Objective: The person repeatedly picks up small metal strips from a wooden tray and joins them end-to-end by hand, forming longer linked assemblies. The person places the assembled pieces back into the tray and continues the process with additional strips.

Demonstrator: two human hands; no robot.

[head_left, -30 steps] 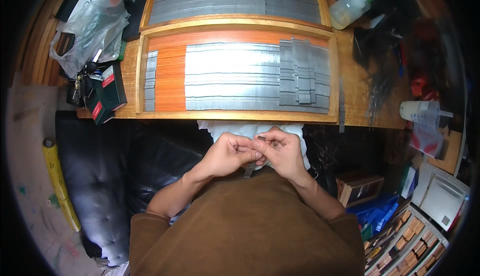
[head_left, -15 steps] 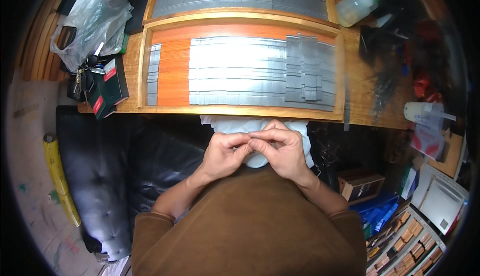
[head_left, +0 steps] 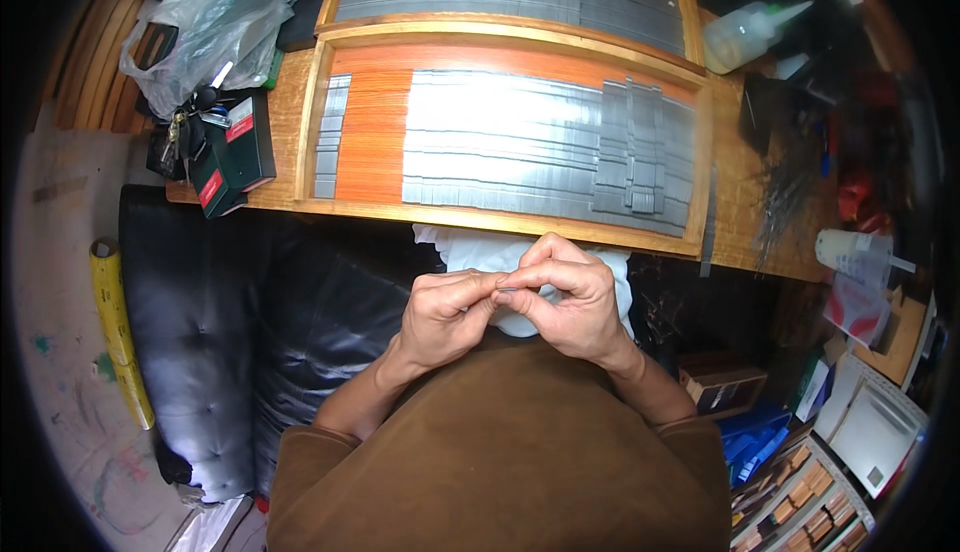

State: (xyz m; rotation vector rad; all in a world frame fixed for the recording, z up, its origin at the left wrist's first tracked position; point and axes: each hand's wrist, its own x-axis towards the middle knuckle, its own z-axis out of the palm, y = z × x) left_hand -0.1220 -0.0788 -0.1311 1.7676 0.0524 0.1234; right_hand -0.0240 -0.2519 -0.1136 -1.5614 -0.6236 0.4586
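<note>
Over a white cloth (head_left: pixel 480 252), the left hand (head_left: pixel 445 314) and right hand (head_left: pixel 570 302) meet, fingertips pinching a small dark piece (head_left: pixel 503 290).

Small grey piece (head_left: pixel 503 290), thin and dark, pinched between the fingertips of both hands, mostly hidden, shape unclear. Held level, over a white cloth (head_left: pixel 480 252) bunched in the lap, just below the near rim of the counter. Left hand (head_left: pixel 445 314) curled, thumb and forefinger closed on the left end. Right hand (head_left: pixel 570 297) arched above, fingers (head_left: pixel 545 274) bent down onto the right end. Hands touching at the fingertips, close against the brown-clad chest.
</note>
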